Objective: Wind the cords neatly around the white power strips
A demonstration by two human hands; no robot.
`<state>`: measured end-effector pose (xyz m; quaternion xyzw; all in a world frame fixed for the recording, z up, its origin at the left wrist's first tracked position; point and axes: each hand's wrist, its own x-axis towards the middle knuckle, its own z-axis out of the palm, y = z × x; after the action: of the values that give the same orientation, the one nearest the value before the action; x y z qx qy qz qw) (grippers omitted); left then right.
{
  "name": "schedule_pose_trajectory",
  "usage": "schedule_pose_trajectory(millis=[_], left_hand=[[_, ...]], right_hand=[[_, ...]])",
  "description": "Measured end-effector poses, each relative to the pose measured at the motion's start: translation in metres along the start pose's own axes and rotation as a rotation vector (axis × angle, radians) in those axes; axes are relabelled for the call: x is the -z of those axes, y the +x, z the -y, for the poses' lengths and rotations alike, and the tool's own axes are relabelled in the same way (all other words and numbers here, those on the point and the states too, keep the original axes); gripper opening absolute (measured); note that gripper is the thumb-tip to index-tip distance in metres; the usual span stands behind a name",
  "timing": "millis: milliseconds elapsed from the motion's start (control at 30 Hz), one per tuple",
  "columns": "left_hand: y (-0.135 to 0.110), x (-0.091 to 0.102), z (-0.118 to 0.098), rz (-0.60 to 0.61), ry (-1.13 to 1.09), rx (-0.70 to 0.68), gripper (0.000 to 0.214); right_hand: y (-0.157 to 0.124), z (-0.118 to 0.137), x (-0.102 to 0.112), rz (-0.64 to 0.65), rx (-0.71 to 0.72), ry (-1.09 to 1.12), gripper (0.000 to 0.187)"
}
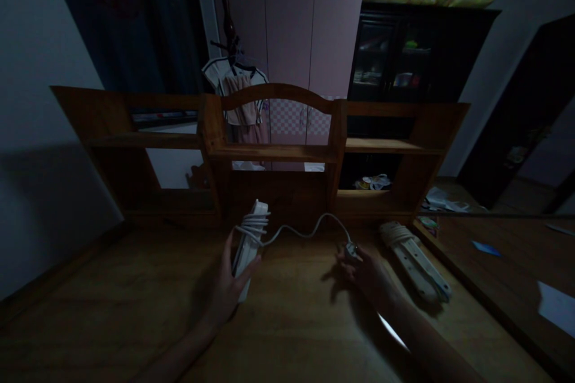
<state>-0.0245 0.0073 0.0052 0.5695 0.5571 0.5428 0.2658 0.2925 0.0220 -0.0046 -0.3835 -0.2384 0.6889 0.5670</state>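
Observation:
My left hand [224,287] is closed round a white power strip [245,260], which it holds tilted above the wooden desk [287,329]. Several turns of the white cord [255,224] are wound about the strip's upper end. From there a loose length runs in a wavy line to the right. My right hand [366,272] pinches the plug [351,249] at the cord's end. Just right of that hand lies a second power strip [415,266], off-white, with its own cord wrapped round its far end.
A wooden shelf unit [274,152] stands along the back of the desk. On a lower brown surface at the right lie a blue packet [486,248] and a white sheet of paper [557,308]. Beyond are a pink wardrobe [287,42] and a dark cabinet [440,54]. The room is dim.

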Motion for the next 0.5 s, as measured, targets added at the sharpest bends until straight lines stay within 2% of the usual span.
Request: schedule_pose_trajectory(millis=[167,333,500], left_hand=[[-0.003,-0.002,-0.002,-0.001,0.014,-0.086,0.079],[-0.007,-0.002,-0.010,0.063,-0.013,-0.084,0.083],[-0.011,0.000,-0.018,0.131,0.035,-0.075,0.083]], right_hand=[[0.005,-0.005,0.001,0.017,-0.038,-0.169,0.026],[0.008,-0.008,0.011,0.040,-0.020,-0.212,0.035],[0.014,-0.010,0.016,0.017,-0.009,-0.238,0.036]])
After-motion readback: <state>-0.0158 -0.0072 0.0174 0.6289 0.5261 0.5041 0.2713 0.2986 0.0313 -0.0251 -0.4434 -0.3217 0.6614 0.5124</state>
